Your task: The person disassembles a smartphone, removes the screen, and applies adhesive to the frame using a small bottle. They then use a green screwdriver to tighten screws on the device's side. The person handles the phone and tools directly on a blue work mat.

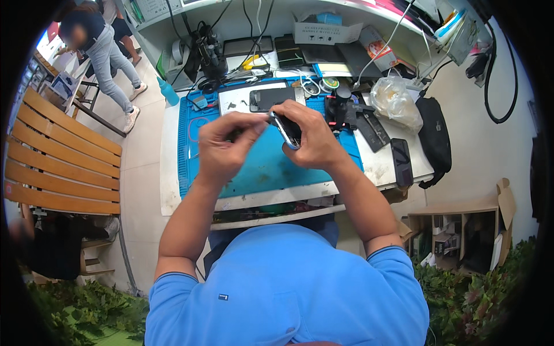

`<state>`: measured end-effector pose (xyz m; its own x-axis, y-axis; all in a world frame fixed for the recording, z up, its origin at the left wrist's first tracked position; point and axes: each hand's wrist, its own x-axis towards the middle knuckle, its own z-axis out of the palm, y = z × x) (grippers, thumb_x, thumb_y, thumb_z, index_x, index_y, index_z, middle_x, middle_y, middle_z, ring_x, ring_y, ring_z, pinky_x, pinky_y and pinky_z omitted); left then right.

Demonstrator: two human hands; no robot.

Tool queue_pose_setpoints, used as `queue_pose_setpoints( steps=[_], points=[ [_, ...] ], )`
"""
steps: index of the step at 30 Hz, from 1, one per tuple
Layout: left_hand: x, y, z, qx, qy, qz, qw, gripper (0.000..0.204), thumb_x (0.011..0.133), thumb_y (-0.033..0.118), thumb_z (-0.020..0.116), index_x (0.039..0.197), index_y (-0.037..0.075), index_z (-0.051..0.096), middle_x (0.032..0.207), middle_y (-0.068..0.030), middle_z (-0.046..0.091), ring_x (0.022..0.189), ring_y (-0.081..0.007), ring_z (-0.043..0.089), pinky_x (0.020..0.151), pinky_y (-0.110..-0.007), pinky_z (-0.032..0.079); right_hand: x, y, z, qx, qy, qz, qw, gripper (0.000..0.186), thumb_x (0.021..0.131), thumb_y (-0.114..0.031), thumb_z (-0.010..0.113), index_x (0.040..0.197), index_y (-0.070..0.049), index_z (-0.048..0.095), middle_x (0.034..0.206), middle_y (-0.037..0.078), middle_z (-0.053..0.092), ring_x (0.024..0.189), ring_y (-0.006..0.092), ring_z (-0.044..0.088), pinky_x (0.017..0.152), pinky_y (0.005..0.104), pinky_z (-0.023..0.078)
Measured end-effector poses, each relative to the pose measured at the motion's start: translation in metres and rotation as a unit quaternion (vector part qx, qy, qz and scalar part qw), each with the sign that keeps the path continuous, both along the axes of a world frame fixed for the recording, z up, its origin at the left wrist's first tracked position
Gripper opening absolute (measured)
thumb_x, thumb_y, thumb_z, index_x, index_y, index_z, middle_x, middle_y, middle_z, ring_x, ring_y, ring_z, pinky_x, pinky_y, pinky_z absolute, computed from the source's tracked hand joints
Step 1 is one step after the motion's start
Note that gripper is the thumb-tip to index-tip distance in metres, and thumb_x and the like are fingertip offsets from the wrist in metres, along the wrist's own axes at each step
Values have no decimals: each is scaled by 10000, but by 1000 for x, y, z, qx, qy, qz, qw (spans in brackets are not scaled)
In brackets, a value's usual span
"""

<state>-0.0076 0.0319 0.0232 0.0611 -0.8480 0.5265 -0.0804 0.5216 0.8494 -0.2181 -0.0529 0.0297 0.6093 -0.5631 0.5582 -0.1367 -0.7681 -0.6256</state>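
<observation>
Above the blue repair mat (259,173), my right hand (309,132) grips a phone (283,131) with a pale blue metal frame and a dark interior, tilted on its edge. My left hand (231,144) is raised at the phone's upper left, fingers curled, with thumb and index finger close to the phone's top end; what they pinch, if anything, I cannot make out. Behind them a dark phone part (266,99) lies on a white pad (234,98), and a black microscope-like device (340,109) stands to the right.
A cluttered shelf (271,49) spans the back. A plastic bag (395,104), dark phone (401,161) and black pouch (433,138) lie rightward. A blue bottle (167,92) stands back left. A wooden slatted chair (63,155) and people (107,69) are at left, a cardboard shelf (456,230) lower right.
</observation>
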Motion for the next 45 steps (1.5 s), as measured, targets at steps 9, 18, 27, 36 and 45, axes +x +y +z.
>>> queue_pose_setpoints(
  steps=[9, 18, 27, 36, 45],
  points=[
    [-16, 4, 6, -103, 49, -3, 993, 184, 983, -35, 828, 1161, 11, 824, 1058, -86, 826, 774, -24, 656, 628, -184, 471, -2, -7, -9, 38, -14, 20, 999, 583, 673, -7, 648, 1254, 19, 689, 1085, 161, 719, 1024, 338, 701, 963, 400, 552],
    [-20, 9, -5, -88, -76, -10, 993, 175, 972, 5, 854, 1138, 55, 838, 953, -46, 808, 689, -17, 557, 577, -206, 403, -2, 3, 0, 53, -30, 27, 998, 504, 732, -58, 734, 1229, 5, 691, 1064, 140, 711, 996, 326, 694, 945, 401, 548],
    [-15, 5, 1, -123, -8, 74, 990, 200, 960, -30, 844, 1149, 37, 837, 919, -49, 796, 731, -33, 613, 595, -217, 439, -5, 4, -2, 49, 3, -9, 999, 551, 671, -24, 658, 1220, 13, 687, 1045, 167, 692, 991, 354, 685, 949, 388, 544],
    [-11, 14, -1, -72, -74, 16, 995, 182, 1002, -67, 785, 1165, 14, 803, 986, -71, 782, 830, -77, 675, 730, -235, 532, -1, 8, 1, 39, -8, -4, 999, 548, 675, -12, 684, 1223, 17, 677, 1029, 174, 683, 961, 367, 684, 910, 387, 548],
    [-17, 3, -2, -61, 60, 38, 996, 166, 1012, -18, 801, 1169, 28, 824, 979, -47, 809, 820, -31, 669, 704, -202, 516, -3, 9, -5, 45, -6, -33, 998, 535, 700, -47, 739, 1228, 12, 680, 1059, 181, 701, 996, 391, 705, 928, 422, 556]
  ],
)
